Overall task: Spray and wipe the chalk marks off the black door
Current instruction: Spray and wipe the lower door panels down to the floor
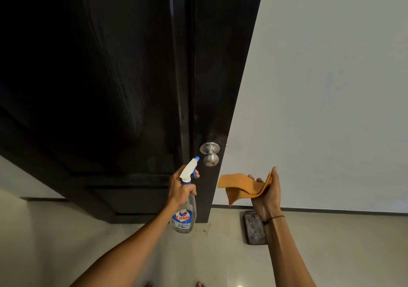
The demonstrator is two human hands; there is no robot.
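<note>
The left hand (pixel 181 189) gripped the neck of a clear spray bottle (pixel 184 211), one finger on the blue trigger, the white nozzle aimed up at the black door (pixel 110 76) just left of its silver knob (pixel 210 153). The right hand (pixel 268 195) held a folded orange cloth (pixel 241 187), which hung leftward near the door's edge, apart from it. A dark flat block (pixel 254 229) lay on the floor by the pale wall (pixel 331 87).
</note>
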